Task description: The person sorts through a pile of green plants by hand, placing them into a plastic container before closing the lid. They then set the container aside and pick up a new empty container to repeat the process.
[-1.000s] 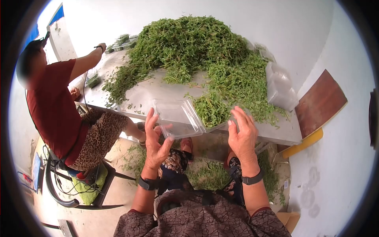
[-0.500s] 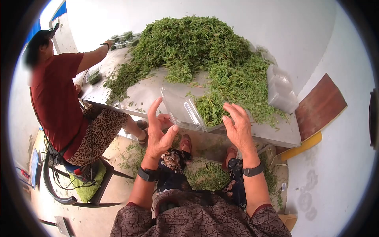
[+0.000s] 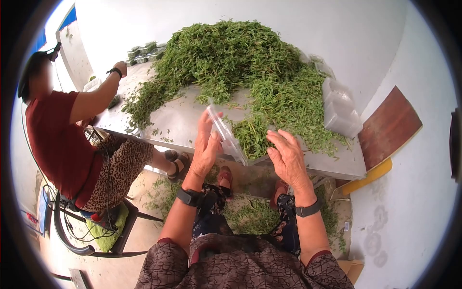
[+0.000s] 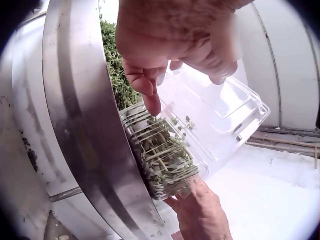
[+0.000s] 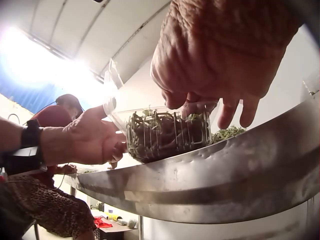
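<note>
A clear plastic clamshell box (image 5: 167, 137) full of green leafy stems (image 3: 252, 137) sits at the metal table's front edge. Its hinged lid (image 3: 225, 134) stands tilted up on the left side. My left hand (image 3: 208, 151) is against the outside of the lid, fingers extended and thumb apart, as the right wrist view shows. On the opposite side, my right hand (image 3: 288, 156) touches the box's rim with its fingertips, fingers loosely extended. In the left wrist view my left hand (image 4: 175, 45) hangs over the lid, one finger pointing down beside the hinge.
A large heap of greens (image 3: 231, 53) covers the table (image 3: 168, 113). Stacked clear boxes (image 3: 340, 108) stand at the right, filled boxes (image 3: 144, 52) at the back left. Another person (image 3: 60, 130) sits at the left, reaching over the table. A brown board (image 3: 392, 127) leans by the wall.
The lid has swung up from lying tilted outward to nearly upright, with my left hand moving rightward along with it. My right hand has shifted slightly left, to the box. The seated person's arm has moved.
</note>
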Available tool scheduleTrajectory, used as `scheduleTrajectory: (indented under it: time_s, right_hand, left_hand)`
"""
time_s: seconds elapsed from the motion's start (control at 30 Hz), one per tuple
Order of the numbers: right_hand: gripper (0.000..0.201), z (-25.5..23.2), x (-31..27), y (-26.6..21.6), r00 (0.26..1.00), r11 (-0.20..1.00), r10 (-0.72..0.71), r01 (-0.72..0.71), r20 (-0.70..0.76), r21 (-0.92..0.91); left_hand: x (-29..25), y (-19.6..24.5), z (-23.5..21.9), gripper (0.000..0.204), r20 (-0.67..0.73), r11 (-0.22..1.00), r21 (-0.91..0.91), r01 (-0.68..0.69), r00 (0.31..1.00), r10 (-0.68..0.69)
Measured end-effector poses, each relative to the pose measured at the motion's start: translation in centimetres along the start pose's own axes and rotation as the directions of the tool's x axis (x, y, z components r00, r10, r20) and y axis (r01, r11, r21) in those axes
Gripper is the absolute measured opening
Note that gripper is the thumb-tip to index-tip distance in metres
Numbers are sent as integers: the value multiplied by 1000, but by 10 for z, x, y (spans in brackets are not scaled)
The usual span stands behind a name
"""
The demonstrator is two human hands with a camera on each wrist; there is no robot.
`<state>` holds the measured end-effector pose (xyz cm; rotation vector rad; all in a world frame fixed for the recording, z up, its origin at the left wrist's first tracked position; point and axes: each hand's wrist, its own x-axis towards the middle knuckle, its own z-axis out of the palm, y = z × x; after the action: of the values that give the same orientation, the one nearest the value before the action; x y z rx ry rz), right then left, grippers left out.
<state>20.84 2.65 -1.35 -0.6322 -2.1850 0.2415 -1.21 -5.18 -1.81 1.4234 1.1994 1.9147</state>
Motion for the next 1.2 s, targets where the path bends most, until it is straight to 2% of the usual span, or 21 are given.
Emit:
scheduleTrajectory:
  time_s: [0.07,0.13,0.2,0.23,0.33,0.4,0.43,0.47,0.5,0.63,0.7,0.73,0.8,0.9,0.97,1.0,1.07,1.1,1.2]
  right_hand:
    - [28,0,0,-1,1000,1000,6,-6,3,10]
    - [29,-2,0,-4,1000,1000,11,-11,7,20]
    - [31,-3,0,-8,999,998,37,-37,12,48]
    - [31,-2,0,-6,999,998,38,-39,11,48]
    - [38,2,-3,0,1000,998,-7,6,11,60]
    - [43,4,-6,-1,997,985,39,-28,-62,169]
    - [43,7,-8,-1,997,985,40,-29,-59,171]
    - [44,10,-11,0,990,953,119,-91,-80,290]
    - [45,13,-14,1,976,903,199,-146,-92,404]
    - [44,14,-22,3,952,867,285,-204,-116,454]
    - [44,7,-26,-6,902,767,428,-338,-44,545]
    - [44,6,-26,-9,903,767,428,-340,-40,544]
    - [43,4,-24,-14,851,693,525,-409,-26,594]
    - [41,0,-22,-23,812,653,583,-489,28,578]
    - [39,1,-22,-19,807,637,591,-485,26,599]
    - [37,2,-22,-18,801,619,599,-481,23,621]
    - [36,1,-21,-19,788,571,615,-475,34,670]
    - [34,0,-21,-19,775,519,630,-466,48,716]
    - [34,3,-20,-17,766,476,639,-463,67,747]
  left_hand:
    - [8,-4,-1,55,64,971,234,48,996,-65]
    - [15,-9,5,47,46,969,247,12,999,-24]
    - [22,-22,8,43,-31,905,424,33,999,-22]
    - [23,-27,10,40,-49,931,364,27,999,-10]
    - [22,-28,14,39,-62,930,360,69,997,-50]
    - [22,-33,14,39,-55,928,368,62,997,-45]
    - [20,-33,15,38,-64,961,253,114,993,-101]
    - [19,-31,16,39,-67,977,135,165,985,-157]
    - [18,-29,16,39,-68,976,135,168,985,-160]
    - [13,-25,17,36,-105,970,123,211,975,-198]
    - [10,-23,18,35,-116,972,108,210,973,-197]
    - [8,-20,19,35,-134,970,108,217,970,-203]
    - [6,-13,22,35,-156,968,106,226,966,-208]
    - [3,-6,25,35,-160,975,91,203,969,-187]
    - [1,-6,25,35,-149,971,-22,238,960,-239]
    - [0,-4,27,35,-150,971,-22,239,959,-239]
    - [-1,0,28,37,-123,970,-147,195,969,-213]
    - [-1,1,27,37,-128,970,-146,195,968,-214]
    - [1,2,26,39,-80,959,-157,237,965,-252]
